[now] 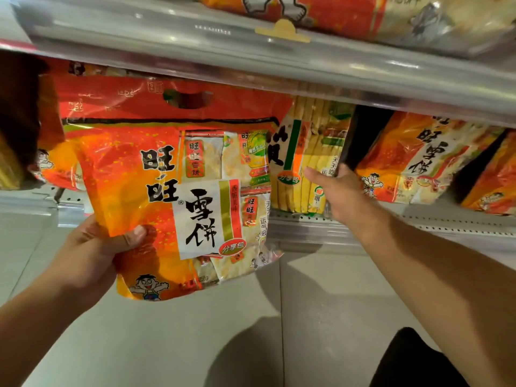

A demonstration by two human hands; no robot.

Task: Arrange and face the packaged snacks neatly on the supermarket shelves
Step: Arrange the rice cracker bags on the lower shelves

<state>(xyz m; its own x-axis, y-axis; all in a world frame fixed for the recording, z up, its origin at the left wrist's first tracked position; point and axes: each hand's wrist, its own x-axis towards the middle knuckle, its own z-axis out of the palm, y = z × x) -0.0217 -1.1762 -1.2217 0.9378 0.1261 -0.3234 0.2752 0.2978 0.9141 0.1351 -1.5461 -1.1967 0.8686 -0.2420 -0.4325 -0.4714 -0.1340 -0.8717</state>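
A large orange and red rice-cracker bag [167, 191] with a carry-handle cutout hangs in front of the shelf, gripped at its lower left edge by my left hand [95, 247]. To its right a yellow and green snack bag [310, 160] stands on the shelf. My right hand [335, 191] reaches in and presses against that bag's right side, thumb spread across its front and fingers behind it.
More orange rice-cracker bags [416, 160] lean at the right of the same shelf [418, 227], and another sits behind at the left [55, 169]. A metal shelf edge [251, 60] runs overhead with bags on it. Grey floor lies below.
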